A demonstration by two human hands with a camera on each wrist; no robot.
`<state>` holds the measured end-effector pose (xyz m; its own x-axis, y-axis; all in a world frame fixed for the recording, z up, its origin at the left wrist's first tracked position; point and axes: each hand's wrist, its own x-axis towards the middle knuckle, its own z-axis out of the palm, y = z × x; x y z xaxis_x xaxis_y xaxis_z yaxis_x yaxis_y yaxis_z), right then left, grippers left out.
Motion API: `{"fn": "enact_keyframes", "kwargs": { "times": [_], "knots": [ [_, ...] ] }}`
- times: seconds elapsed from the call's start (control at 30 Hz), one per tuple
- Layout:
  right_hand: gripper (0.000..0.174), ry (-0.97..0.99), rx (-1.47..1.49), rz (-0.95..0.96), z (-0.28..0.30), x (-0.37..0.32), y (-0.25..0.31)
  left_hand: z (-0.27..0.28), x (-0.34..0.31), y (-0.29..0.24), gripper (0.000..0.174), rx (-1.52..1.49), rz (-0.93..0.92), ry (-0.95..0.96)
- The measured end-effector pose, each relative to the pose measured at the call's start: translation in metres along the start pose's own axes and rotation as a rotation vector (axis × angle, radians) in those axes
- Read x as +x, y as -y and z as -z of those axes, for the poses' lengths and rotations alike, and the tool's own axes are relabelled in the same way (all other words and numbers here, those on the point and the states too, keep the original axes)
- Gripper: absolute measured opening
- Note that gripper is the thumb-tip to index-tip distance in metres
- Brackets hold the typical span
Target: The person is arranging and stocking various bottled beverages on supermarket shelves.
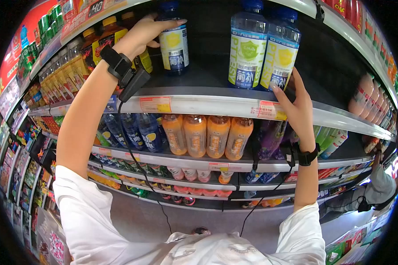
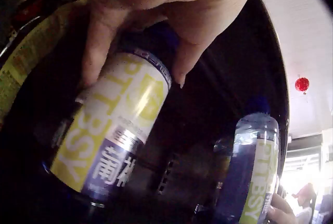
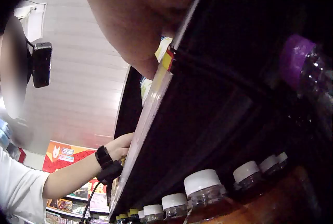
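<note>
On the upper shelf, the left hand (image 1: 143, 33) grips a blue-capped bottle (image 1: 174, 46) near its top; in the left wrist view the fingers and thumb of that hand (image 2: 166, 5) straddle the neck of the bottle (image 2: 117, 120), which looks tilted. Two similar bottles stand side by side at the right, a front-left one (image 1: 248, 48) and a right one (image 1: 282, 51). Fingers and thumb of the right hand (image 1: 298, 106) lie round the lower part of the right one. In the right wrist view, the right hand (image 3: 138, 26) is partly hidden by the shelf edge.
The upper shelf's edge (image 1: 199, 105) carries price tags. Yellow-capped bottles (image 1: 112, 31) stand at the left, pink bottles (image 1: 369, 97) at the far right. Orange bottles (image 1: 194, 134) fill the shelf below. Cables (image 1: 137, 163) hang from both wrists. Another person (image 1: 380, 185) is at the right.
</note>
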<state>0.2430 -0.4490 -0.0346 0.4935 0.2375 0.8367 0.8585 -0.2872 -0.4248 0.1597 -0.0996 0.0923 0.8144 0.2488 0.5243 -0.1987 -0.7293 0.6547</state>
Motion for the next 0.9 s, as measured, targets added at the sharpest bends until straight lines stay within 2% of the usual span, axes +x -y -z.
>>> {"fn": "enact_keyframes", "kwargs": {
  "times": [0.1, 0.13, 0.23, 0.27, 0.37, 0.4, 0.5, 0.6, 0.7, 0.9],
  "knots": [
    [0.067, -0.029, -0.019, 0.03, -0.001, 0.0, 0.0, -0.013, 0.009, -0.001, 0.084, -0.051, -0.097, 0.043],
    [0.067, -0.037, -0.021, 0.037, -0.002, -0.001, -0.001, -0.018, 0.007, -0.007, 0.096, -0.076, -0.087, 0.068],
    [0.067, -0.042, -0.002, 0.062, -0.002, -0.001, -0.004, -0.041, 0.014, -0.009, 0.106, -0.097, -0.159, 0.012],
    [0.068, -0.043, -0.002, 0.064, -0.003, -0.001, -0.005, -0.048, 0.017, -0.012, 0.096, -0.102, -0.157, 0.041],
    [0.068, -0.046, 0.001, 0.07, -0.003, -0.001, -0.007, -0.055, 0.033, -0.022, 0.075, -0.133, -0.135, 0.286],
    [0.068, -0.046, 0.002, 0.074, -0.003, -0.001, -0.006, -0.062, 0.044, -0.016, 0.057, -0.193, -0.115, 0.28],
    [0.068, -0.048, -0.008, 0.082, -0.003, -0.001, -0.008, -0.081, 0.054, -0.01, 0.054, -0.26, -0.216, 0.199],
    [0.068, -0.049, -0.027, 0.075, -0.003, -0.001, -0.006, -0.077, 0.056, -0.009, 0.053, -0.262, -0.184, 0.311],
    [0.068, -0.051, -0.043, 0.073, -0.003, -0.001, -0.004, -0.074, 0.049, -0.017, 0.05, -0.461, -0.163, 0.382],
    [0.067, -0.042, -0.028, 0.056, -0.004, -0.001, -0.004, -0.08, 0.067, -0.005, 0.042, -0.552, -0.178, 0.431]
  ]
}}
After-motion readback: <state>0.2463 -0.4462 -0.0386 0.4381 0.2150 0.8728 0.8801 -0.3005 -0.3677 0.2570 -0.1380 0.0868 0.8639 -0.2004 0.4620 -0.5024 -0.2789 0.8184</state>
